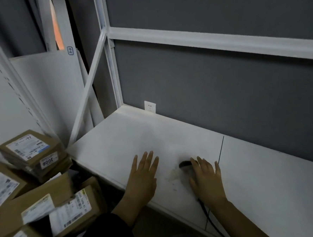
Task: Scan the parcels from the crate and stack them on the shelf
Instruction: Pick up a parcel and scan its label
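A white shelf board (pixel 171 135) fills the middle of the view. My left hand (pixel 143 174) lies flat on it near the front edge, fingers straight and holding nothing. My right hand (pixel 206 177) rests with straight fingers on top of a dark barcode scanner (pixel 184 165), whose head pokes out past the fingertips. The scanner's black cable (pixel 208 216) runs down over the shelf's front edge. Several brown cardboard parcels (pixel 73 209) with white labels are piled at the lower left. One parcel (pixel 32 149) sits highest on the pile.
White metal shelf uprights (pixel 112 69) and a diagonal brace (pixel 89 82) stand at the left of the shelf. A horizontal rail (pixel 211 41) crosses above. A grey wall with a white socket (pixel 150 106) backs the shelf. A seam (pixel 220 149) divides the shelf boards.
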